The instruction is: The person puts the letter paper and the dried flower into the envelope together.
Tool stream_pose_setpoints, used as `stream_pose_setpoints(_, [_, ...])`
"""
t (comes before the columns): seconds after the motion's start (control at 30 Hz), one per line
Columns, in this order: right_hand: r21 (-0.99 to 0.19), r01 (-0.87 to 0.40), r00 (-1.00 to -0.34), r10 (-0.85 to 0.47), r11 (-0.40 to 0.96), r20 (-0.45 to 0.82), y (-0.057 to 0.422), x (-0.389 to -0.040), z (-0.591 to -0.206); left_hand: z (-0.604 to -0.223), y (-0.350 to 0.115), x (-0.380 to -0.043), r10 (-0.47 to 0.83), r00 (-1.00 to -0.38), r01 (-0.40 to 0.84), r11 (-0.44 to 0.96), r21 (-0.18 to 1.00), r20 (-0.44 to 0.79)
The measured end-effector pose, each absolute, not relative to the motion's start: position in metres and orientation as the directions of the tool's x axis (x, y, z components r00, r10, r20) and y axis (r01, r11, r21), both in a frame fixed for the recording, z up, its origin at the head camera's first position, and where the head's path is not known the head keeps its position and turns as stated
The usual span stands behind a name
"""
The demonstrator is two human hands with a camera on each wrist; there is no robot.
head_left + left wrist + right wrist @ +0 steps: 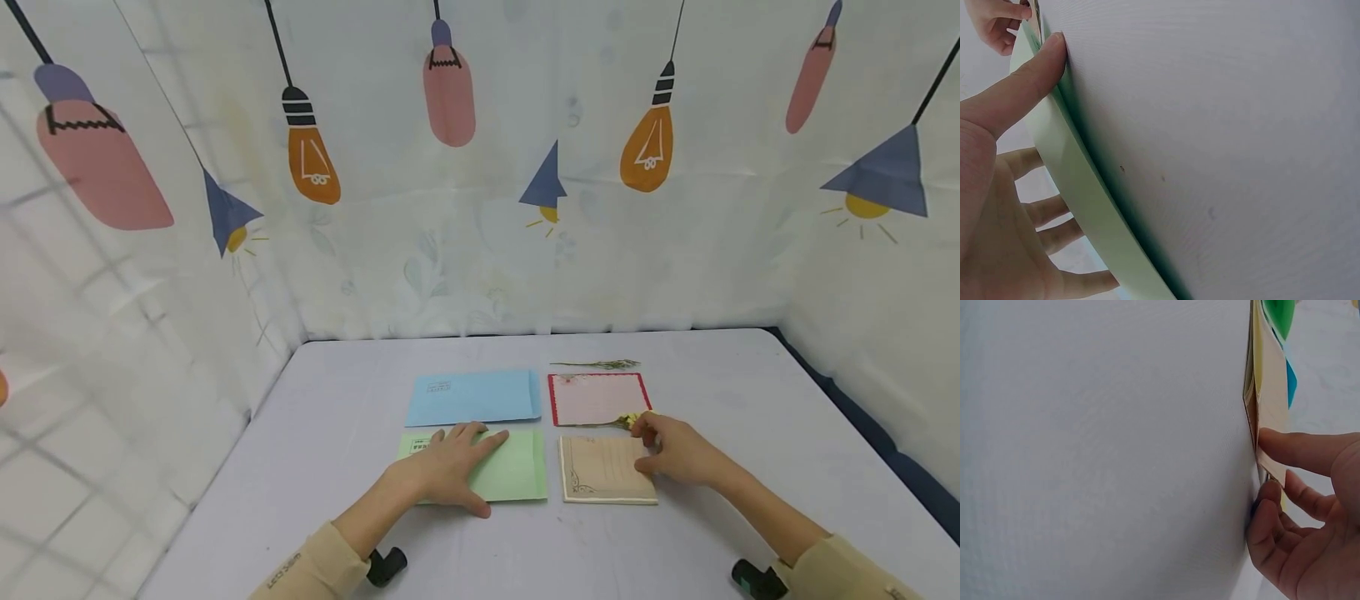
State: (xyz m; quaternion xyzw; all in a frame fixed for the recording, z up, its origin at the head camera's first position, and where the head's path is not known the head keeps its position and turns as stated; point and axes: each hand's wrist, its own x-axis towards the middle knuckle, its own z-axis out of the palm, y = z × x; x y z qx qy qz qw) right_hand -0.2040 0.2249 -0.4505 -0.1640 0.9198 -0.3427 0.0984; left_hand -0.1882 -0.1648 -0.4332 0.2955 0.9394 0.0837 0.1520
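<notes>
My left hand (pixel 447 469) rests with spread, fairly straight fingers on a light green envelope (pixel 517 475). In the left wrist view its thumb (pixel 1035 75) lies along the envelope's near edge. On the right, a stack of beige letter paper (pixel 600 471) with an ornamental corner lies beside the envelope. My right hand (pixel 682 450) pinches the paper's right edge; the right wrist view has the thumb (pixel 1297 449) on its face and curled fingers at the edge, where several layers show. A yellow flower sprig (pixel 626 421) lies at the right fingertips.
Behind the green envelope lies a blue envelope (pixel 472 397). A pink sheet with a red border (pixel 596 398) lies behind the beige paper, with a thin green sprig (pixel 611 364) beyond it. The white table (pixel 337 400) meets a patterned curtain (pixel 420 258) at the back.
</notes>
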Motion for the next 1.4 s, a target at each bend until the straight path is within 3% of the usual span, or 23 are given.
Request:
stream_pose_setpoints(0.3, [-0.714, -0.199, -0.927, -0.366, 0.672, -0.087, 0.226, -0.203, -0.454, -0.434, -0.165, -0.188, 0.579, -0.781, 0.529, 0.813, 0.243, -0.235])
stream_pose_setpoints(0.87, [-0.928, 0.023, -0.948, -0.286, 0.373, -0.139, 0.231, -0.206, -0.453, -0.433, -0.164, -0.187, 0.577, -0.783, 0.525, 0.814, 0.249, -0.235])
stream_pose_setpoints(1.4, [-0.971, 0.015, -0.929, -0.357, 0.238, -0.102, 0.218, -0.208, -0.452, -0.431, -0.163, -0.187, 0.576, -0.784, 0.522, 0.813, 0.259, -0.231])
